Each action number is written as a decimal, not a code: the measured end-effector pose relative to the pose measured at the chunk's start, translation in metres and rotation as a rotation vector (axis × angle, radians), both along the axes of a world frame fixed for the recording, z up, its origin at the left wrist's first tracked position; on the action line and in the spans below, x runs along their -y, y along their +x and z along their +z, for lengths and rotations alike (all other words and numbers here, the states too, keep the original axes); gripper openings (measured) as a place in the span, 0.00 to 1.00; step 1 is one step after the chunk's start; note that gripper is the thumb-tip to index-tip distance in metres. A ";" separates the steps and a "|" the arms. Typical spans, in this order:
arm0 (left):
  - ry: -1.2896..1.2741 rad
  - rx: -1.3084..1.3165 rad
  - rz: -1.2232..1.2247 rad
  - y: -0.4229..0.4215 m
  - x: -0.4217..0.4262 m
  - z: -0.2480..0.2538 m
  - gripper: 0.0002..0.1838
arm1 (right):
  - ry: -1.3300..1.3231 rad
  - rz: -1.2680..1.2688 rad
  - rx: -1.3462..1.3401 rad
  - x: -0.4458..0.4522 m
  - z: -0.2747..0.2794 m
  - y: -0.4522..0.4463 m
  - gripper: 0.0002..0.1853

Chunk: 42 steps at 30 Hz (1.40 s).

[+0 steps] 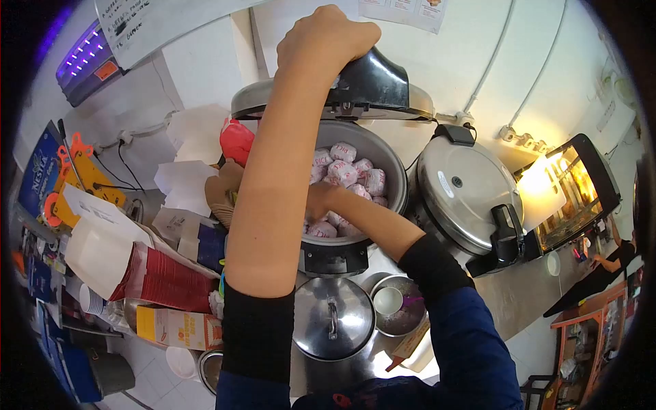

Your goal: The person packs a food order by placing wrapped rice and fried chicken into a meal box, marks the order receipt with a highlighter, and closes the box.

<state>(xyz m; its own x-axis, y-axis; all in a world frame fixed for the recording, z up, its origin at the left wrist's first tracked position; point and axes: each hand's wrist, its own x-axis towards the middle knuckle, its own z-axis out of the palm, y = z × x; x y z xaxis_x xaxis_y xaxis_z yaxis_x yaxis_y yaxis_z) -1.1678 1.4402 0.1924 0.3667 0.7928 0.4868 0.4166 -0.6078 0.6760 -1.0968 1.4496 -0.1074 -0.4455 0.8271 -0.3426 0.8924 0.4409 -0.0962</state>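
My left hand (326, 35) is closed round the black handle (377, 76) of a rice cooker lid (419, 102), which stands raised and tilted back. Below it, the open rice cooker (395, 164) holds several round paper-wrapped rice bundles (343, 172), white with pinkish-red printing that seems to read "RICE". My right hand (320, 202) reaches inside the pot, against the bundles on its left side. My left forearm crosses in front of that hand, so its fingers are hidden. Whether it grips a bundle does not show.
To the right stands a second rice cooker (459, 188), lid down, near a lit display case (574, 188). A lidded steel pot (333, 318) and a bowl with a white cup (388, 301) sit in front. Red cartons (164, 280) crowd the left. A person (608, 263) stands far right.
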 end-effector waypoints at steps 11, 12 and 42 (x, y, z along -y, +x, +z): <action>0.123 0.015 0.078 -0.031 0.086 -0.098 0.25 | -0.061 -0.269 -1.303 0.340 0.121 0.072 0.31; 0.132 0.059 0.050 -0.037 0.103 -0.119 0.22 | -0.189 -0.188 -1.307 0.382 0.103 0.086 0.29; -0.274 -1.085 -0.648 0.073 0.559 -0.485 0.47 | 0.288 -1.609 -0.608 0.741 -0.206 0.128 0.14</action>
